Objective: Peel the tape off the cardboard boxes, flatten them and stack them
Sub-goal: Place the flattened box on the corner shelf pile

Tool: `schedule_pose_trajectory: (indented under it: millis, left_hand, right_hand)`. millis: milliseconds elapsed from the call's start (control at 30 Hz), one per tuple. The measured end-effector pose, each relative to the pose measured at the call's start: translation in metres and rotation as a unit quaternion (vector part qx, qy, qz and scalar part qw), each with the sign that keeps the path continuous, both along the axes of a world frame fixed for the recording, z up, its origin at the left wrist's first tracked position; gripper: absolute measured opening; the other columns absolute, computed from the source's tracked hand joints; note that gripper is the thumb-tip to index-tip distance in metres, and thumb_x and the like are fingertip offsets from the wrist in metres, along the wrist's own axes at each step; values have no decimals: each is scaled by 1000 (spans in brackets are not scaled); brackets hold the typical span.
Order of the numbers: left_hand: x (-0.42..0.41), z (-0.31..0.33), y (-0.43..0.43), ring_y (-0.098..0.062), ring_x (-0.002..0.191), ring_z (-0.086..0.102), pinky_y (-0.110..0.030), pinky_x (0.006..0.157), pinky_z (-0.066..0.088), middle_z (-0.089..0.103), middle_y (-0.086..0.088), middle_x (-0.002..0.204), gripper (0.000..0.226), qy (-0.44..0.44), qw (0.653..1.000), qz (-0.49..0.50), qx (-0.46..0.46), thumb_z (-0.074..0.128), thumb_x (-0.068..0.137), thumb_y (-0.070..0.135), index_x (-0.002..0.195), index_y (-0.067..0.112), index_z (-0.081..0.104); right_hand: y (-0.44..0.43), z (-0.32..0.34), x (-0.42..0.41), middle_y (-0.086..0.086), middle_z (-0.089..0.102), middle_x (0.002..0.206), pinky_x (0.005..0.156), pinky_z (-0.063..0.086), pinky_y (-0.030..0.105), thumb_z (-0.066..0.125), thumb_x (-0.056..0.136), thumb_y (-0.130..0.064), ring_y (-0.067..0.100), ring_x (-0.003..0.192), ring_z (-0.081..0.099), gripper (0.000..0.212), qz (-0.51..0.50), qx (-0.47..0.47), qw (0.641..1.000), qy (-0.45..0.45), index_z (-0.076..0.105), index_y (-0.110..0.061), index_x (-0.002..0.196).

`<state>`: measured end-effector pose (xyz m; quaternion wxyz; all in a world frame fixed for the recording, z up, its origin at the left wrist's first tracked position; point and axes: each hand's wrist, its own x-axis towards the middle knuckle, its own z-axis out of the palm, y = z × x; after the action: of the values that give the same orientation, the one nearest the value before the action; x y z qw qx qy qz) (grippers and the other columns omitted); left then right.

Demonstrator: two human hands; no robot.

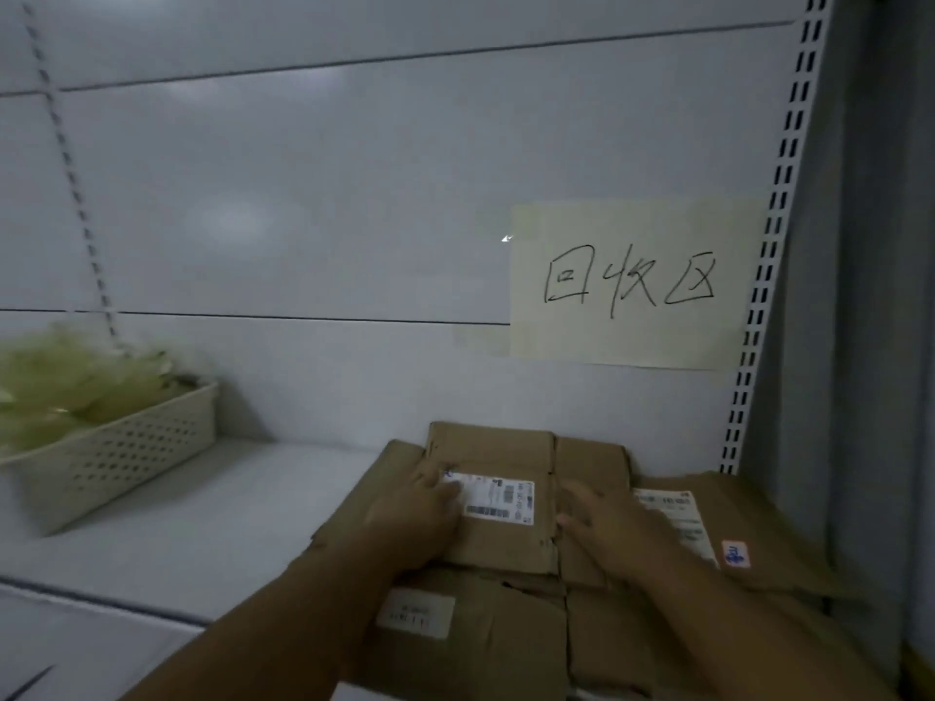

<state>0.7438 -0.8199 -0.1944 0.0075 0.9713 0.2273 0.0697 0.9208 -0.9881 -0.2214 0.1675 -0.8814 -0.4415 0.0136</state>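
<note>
A white metal shelf [202,523] is seen, backed by pale panels and a slotted white upright [774,220], with a pale yellow paper sign [632,285] bearing handwritten characters fixed to the back panel. At the left of the shelf a cream perforated plastic basket [126,447] is filled with a blurred, greenish translucent heap [66,382], which may be peeled tape, though this cannot be told. At the right, flattened brown cardboard boxes are piled against the back panel. The top flattened brown box [506,543], marked by a white printed shipping label [498,498], is laid over a larger flattened brown box [480,634] and beside another flattened brown box [769,528]. The left hand [420,518] is laid flat on the top box, its fingers stretched over the label's left edge; the right hand [614,531], blurred, is spread on the same box to the right of the label, nothing being clasped by either. The stacking step is judged to be in hand, the top box being pressed down and squared on the pile. Next, the hands would need to be lifted away without the pile being shifted, and any remaining taped box fetched.
</note>
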Motion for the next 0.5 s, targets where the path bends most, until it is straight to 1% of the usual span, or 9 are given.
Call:
schedule_pose_trajectory:
  millis: [67, 100, 133, 200, 267, 333, 367, 433, 500]
  left_hand:
    - [-25, 5, -2, -19, 132, 33, -36, 107, 27, 34, -2, 149, 45, 31, 998, -2, -47, 28, 97, 46, 135, 27, 42]
    - [-41, 10, 1, -20, 134, 32, -38, 108, 27, 32, -1, 150, 45, 46, 997, 2, -63, 29, 96, 48, 136, 29, 40]
    - [-59, 16, 7, -21, 134, 32, -39, 108, 28, 33, -1, 149, 45, 54, 997, 1, -53, 31, 96, 47, 137, 29, 39]
    - [-102, 32, 25, -21, 136, 31, -38, 109, 27, 36, 0, 149, 47, 43, 998, 26, -22, 33, 97, 45, 140, 27, 37]
    - [-144, 50, 42, -19, 132, 39, -33, 106, 30, 43, 0, 145, 49, -1, 997, 73, -25, 34, 96, 48, 139, 25, 39]
    - [-202, 69, 59, -19, 124, 47, -29, 100, 34, 51, 0, 139, 48, -35, 994, 99, -17, 35, 95, 49, 135, 24, 45]
    - [-236, 78, 68, -20, 124, 48, -29, 100, 35, 51, -1, 138, 47, -38, 993, 113, -6, 35, 95, 49, 134, 25, 46]
    - [-311, 91, 92, -21, 126, 46, -31, 102, 35, 48, -1, 142, 47, -43, 988, 147, 21, 35, 95, 49, 136, 26, 44]
    - [-398, 101, 119, -19, 134, 37, -32, 107, 30, 39, 1, 148, 50, -9, 976, 207, 69, 34, 95, 51, 140, 28, 37]
  right_hand:
    - [1, 11, -4, 4, 51, 136, 95, 43, 35, 41, 94, -44, 22, 116, 50, 40, 33, 7, 999, 40, 40, -39, 134]
    - [4, 19, -8, 3, 55, 132, 93, 43, 33, 44, 94, -39, 21, 113, 53, 37, 35, -16, 999, 30, 47, -34, 131]
    - [9, 29, -11, 3, 58, 127, 91, 43, 32, 47, 92, -37, 21, 110, 55, 36, 14, -40, 999, -16, 53, -29, 127]
    - [29, 49, -28, 3, 62, 113, 86, 46, 33, 51, 86, -34, 22, 101, 58, 34, -67, -55, 983, -159, 58, -23, 117]
    - [56, 64, -58, 5, 60, 118, 93, 44, 36, 49, 87, -30, 24, 105, 57, 36, -76, -43, 979, -183, 55, -19, 120]
    - [100, 79, -119, 6, 55, 125, 104, 32, 38, 43, 92, -26, 23, 114, 50, 32, 3, -23, 979, -202, 53, -18, 121]
    - [125, 87, -159, 6, 55, 124, 103, 28, 37, 39, 93, -25, 23, 115, 49, 29, 55, 10, 971, -234, 53, -17, 118]
    - [172, 101, -253, 7, 57, 119, 97, 31, 34, 37, 93, -22, 23, 109, 51, 28, 182, 111, 934, -287, 55, -14, 113]
    - [217, 109, -351, 10, 56, 123, 94, 35, 35, 44, 89, -25, 27, 111, 50, 32, 303, 184, 898, -262, 54, -15, 117]
